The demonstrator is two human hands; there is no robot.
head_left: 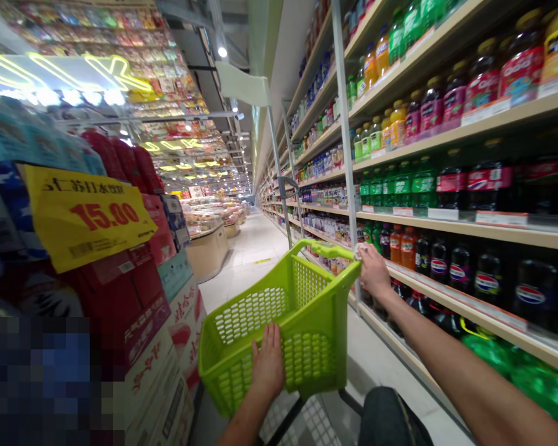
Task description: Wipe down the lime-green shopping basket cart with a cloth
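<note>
A lime green plastic shopping basket (265, 310) sits tilted on a cart frame in a supermarket aisle. My left hand (268, 362) lies flat against the basket's near wall, fingers stretched out. My right hand (372, 269) is closed around the far corner of the basket's green handle (328, 249), with something white bunched under the fingers. My right forearm stretches along the drinks shelves. My knee in dark jeans (390, 418) shows at the bottom.
Shelves of soda bottles (446, 179) run along the right. On the left, stacked red and blue cartons (134, 291) carry a yellow price sign (86, 214) reading 15.00. The pale tiled aisle floor (255, 248) leads ahead past low display bins (209, 244).
</note>
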